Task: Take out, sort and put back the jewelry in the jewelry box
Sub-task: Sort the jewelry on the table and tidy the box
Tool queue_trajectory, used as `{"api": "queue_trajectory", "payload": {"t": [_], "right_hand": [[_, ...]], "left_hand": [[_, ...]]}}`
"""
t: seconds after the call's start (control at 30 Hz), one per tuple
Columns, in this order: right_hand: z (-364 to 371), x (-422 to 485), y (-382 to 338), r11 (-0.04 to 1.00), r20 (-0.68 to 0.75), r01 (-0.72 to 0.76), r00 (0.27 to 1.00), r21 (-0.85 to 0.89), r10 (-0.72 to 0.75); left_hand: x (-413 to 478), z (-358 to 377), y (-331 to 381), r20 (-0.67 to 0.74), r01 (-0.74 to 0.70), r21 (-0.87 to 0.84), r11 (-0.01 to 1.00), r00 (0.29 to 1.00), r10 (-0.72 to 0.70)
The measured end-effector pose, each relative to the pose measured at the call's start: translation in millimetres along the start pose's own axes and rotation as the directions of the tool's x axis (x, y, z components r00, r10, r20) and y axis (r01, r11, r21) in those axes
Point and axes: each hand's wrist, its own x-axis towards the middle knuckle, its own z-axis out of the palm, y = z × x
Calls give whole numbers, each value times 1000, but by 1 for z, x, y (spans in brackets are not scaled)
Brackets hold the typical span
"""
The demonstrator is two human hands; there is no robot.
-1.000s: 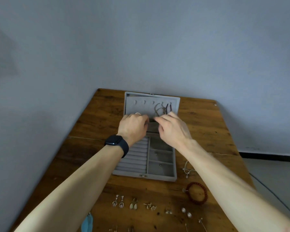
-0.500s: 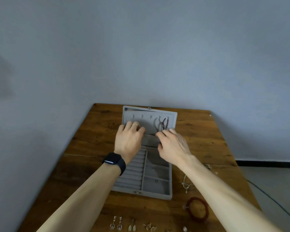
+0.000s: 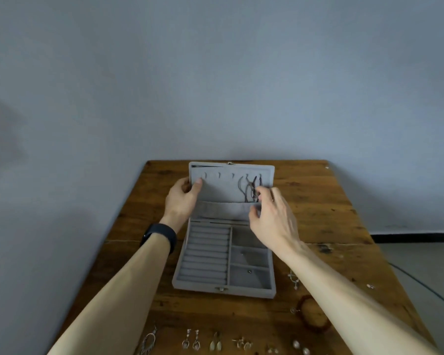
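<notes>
left grip (image 3: 183,194): curled round the left edge of the lid (image 3: 215,188), thumb on the lining; I hold it upright.
right grip (image 3: 272,219): half curled, fingertips (image 3: 261,193) at the necklaces (image 3: 250,190), thumb lower by the pocket rim; can't tell if a cord is pinched.
necklaces: hanging on the lid's hooks, just left of my right fingertips, well right of the left grip.
long axis: up-down, hook to pocket.
nearer: right grip.
next, my guess: lift cords up off the hooks.
jewelry box (image 3: 203,262): tray below both grips, toward me.
counter (image 3: 331,213): earrings (image 3: 190,342) and bracelet (image 3: 318,328) lie nearer me.
</notes>
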Motion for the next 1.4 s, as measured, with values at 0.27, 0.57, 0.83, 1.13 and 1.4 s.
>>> {"api": "queue_trajectory", "payload": {"t": [0.27, 0.57, 0.83, 1.13, 1.4], "right_hand": [[4, 10, -14, 999, -30, -34, 999, -17, 34], [4, 6, -20, 996, -119, -21, 993, -85, 11], [7, -6, -14, 942, 41, 209, 978, -264, -205], [2, -11, -15, 939, 113, 226, 973, -260, -203], [-14, -70, -17, 967, 200, 253, 947, 15, -250]], "left_hand": [[5, -15, -10, 23, -61, -95, 994, 998, 63], [-2, -20, -14, 54, -107, -102, 989, 992, 113], [-7, -23, -6, 76, -39, -136, 990, 996, 50], [-10, -20, 1, 45, -22, -170, 985, 999, 30], [-6, -24, 0, 90, 9, -244, 970, 996, 13]]}}
